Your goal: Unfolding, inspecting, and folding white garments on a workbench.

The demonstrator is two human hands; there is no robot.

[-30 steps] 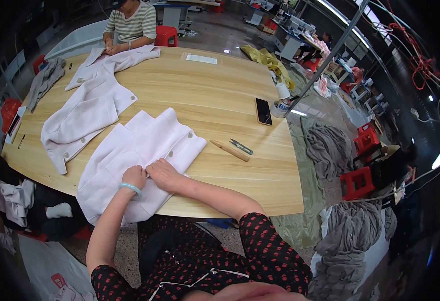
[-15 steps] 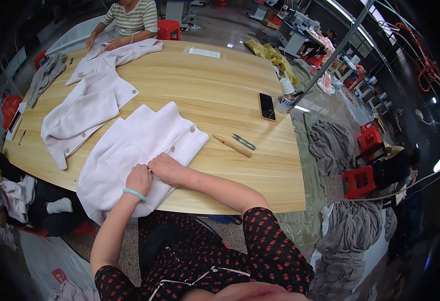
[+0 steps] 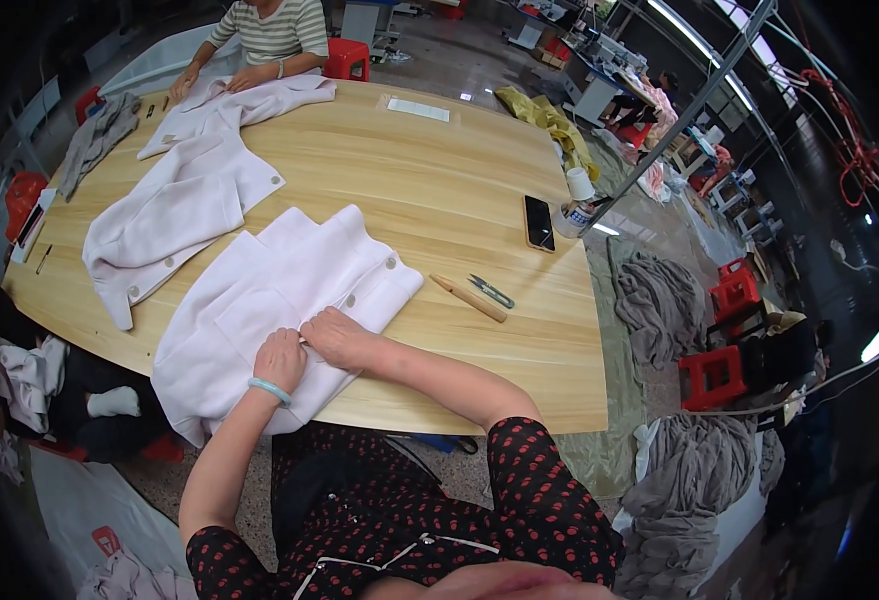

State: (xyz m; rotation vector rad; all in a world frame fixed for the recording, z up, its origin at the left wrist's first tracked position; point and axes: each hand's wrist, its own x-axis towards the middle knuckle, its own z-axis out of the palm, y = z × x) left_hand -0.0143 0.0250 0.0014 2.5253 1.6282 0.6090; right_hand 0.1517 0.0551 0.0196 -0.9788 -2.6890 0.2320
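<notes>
Left hand (image 3: pixel 281 358), right hand (image 3: pixel 334 336) still pinching jacket (image 3: pixel 259 275), same spot.
Work barely advanced; coworker's hands (image 3: pixel 251 77), eleven o'clock, now apart.

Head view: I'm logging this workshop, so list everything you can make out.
Garment: one, pale pink, under both hands
Other garments: count unclear, pale pink, table's left
Table: one, light wood, centre
Wooden tool: one, tan, right of garment
Snips: one, dark, beside wooden tool
Phone: one, black, table's right
Jar: one, whitish, beside phone
Cone: one, white, behind jar
Paper: one, white, table's far edge
Grey cloth: several, table's left, floor at right
Stools: several, red, around table
Pole: one, grey, right
Co-workers: at least two, far side and left
Bangle: one, pale blue, left wrist
Sleeves: two, black-red, below
Left hand: one, on garment
Right hand: one, on garment
</notes>
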